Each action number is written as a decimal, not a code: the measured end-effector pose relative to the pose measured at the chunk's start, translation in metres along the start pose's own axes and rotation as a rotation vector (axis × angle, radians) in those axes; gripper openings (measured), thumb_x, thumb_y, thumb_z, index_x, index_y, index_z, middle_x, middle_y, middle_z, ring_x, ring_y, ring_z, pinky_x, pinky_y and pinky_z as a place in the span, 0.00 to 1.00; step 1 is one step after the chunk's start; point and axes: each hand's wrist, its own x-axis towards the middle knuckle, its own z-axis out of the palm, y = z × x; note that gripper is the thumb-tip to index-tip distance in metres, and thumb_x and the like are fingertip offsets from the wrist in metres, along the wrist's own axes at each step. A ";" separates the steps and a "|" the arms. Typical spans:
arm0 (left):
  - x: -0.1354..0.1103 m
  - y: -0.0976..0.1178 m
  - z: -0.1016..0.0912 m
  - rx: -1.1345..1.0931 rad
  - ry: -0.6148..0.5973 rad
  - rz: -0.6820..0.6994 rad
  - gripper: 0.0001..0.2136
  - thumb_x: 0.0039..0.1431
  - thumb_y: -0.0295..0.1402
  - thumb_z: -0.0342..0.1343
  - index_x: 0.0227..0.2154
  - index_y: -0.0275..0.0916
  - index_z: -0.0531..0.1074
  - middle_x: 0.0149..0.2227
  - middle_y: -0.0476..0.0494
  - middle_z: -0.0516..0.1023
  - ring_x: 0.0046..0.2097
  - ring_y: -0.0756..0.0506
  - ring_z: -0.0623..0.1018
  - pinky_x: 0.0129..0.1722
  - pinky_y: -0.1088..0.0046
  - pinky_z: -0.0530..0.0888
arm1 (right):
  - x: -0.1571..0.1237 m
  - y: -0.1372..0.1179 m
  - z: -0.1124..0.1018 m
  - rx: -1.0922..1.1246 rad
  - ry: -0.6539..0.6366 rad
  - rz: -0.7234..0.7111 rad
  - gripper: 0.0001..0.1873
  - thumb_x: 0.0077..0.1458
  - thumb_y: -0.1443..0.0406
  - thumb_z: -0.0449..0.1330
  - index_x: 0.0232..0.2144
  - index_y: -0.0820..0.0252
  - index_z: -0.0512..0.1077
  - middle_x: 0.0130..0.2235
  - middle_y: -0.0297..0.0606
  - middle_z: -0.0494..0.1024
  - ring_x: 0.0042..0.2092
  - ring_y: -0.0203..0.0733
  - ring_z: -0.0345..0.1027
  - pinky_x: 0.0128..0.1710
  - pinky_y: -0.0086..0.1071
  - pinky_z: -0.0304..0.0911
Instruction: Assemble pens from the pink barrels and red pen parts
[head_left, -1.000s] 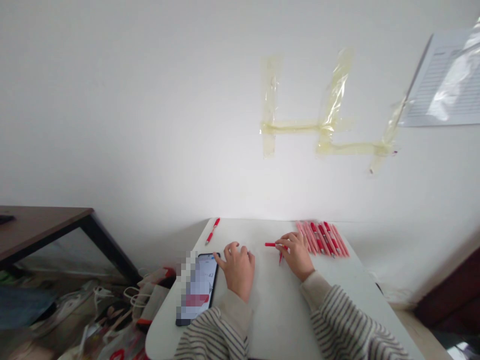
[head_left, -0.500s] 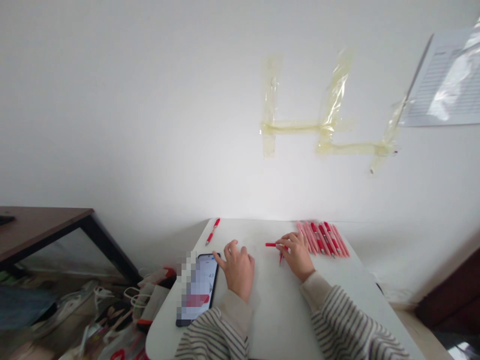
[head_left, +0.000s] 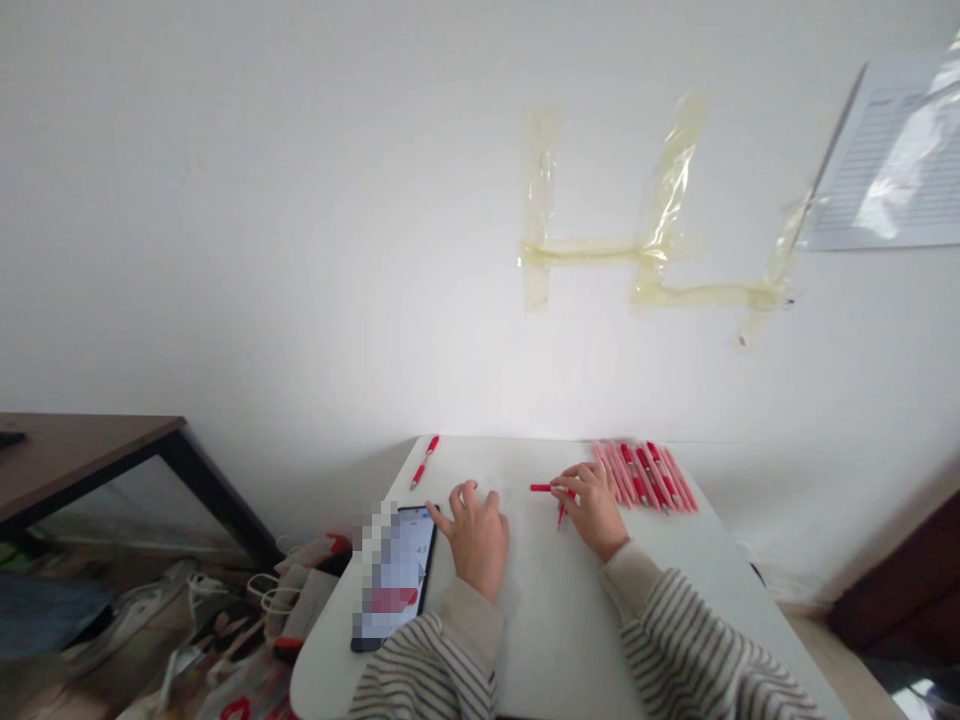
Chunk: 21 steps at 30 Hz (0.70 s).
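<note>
My right hand (head_left: 595, 510) is closed on a red pen (head_left: 539, 488), whose end juts out to the left of the fingertips. Below those fingers the tip of another thin red piece (head_left: 561, 514) shows; the hand covers the rest. Just right of this hand lies a row of several red and pink pens (head_left: 651, 478), side by side. My left hand (head_left: 480, 540) rests on the white table (head_left: 547, 630) with fingers apart and nothing in them. Its thumb reaches the upper right edge of a phone (head_left: 397, 575) with a lit screen, partly blurred out. A single red pen (head_left: 424, 462) lies beyond the phone.
A white wall (head_left: 300, 250) with yellowed tape (head_left: 585, 252) and a paper sheet (head_left: 892, 150) rises behind the table. At left stands a brown desk (head_left: 90, 450) with a dark leg. Bags and shoes (head_left: 232, 630) clutter the floor beside the table.
</note>
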 end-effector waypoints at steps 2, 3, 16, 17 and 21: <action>0.000 -0.001 0.002 -0.011 0.009 0.003 0.11 0.57 0.29 0.54 0.38 0.47 0.80 0.54 0.40 0.70 0.58 0.37 0.65 0.64 0.32 0.46 | 0.000 0.000 0.000 -0.004 0.005 0.000 0.08 0.61 0.60 0.61 0.39 0.46 0.81 0.43 0.38 0.78 0.51 0.50 0.63 0.55 0.48 0.56; 0.001 -0.002 0.004 -0.020 0.015 0.004 0.12 0.58 0.29 0.53 0.38 0.47 0.80 0.53 0.40 0.70 0.58 0.37 0.65 0.64 0.32 0.47 | 0.000 0.000 -0.001 -0.004 0.007 0.000 0.08 0.61 0.60 0.61 0.38 0.46 0.81 0.43 0.38 0.78 0.51 0.50 0.63 0.55 0.48 0.56; 0.002 -0.003 0.004 -0.041 0.016 -0.068 0.11 0.61 0.31 0.53 0.40 0.49 0.80 0.54 0.42 0.70 0.59 0.38 0.64 0.64 0.32 0.46 | 0.000 -0.001 -0.001 0.007 0.012 0.012 0.08 0.61 0.61 0.61 0.38 0.48 0.81 0.43 0.38 0.78 0.51 0.50 0.64 0.55 0.48 0.56; 0.003 -0.003 0.004 -0.044 0.010 -0.072 0.10 0.61 0.31 0.54 0.38 0.49 0.80 0.54 0.43 0.70 0.58 0.38 0.64 0.63 0.31 0.45 | 0.000 -0.001 -0.001 0.005 0.015 0.009 0.08 0.61 0.61 0.61 0.39 0.48 0.81 0.43 0.38 0.78 0.51 0.50 0.64 0.55 0.47 0.56; 0.009 -0.003 0.007 -0.063 0.002 -0.089 0.11 0.63 0.31 0.52 0.36 0.49 0.80 0.53 0.43 0.71 0.58 0.38 0.64 0.63 0.32 0.48 | 0.000 0.000 -0.001 -0.014 0.024 -0.003 0.08 0.61 0.61 0.61 0.39 0.48 0.81 0.43 0.38 0.78 0.51 0.50 0.64 0.54 0.46 0.56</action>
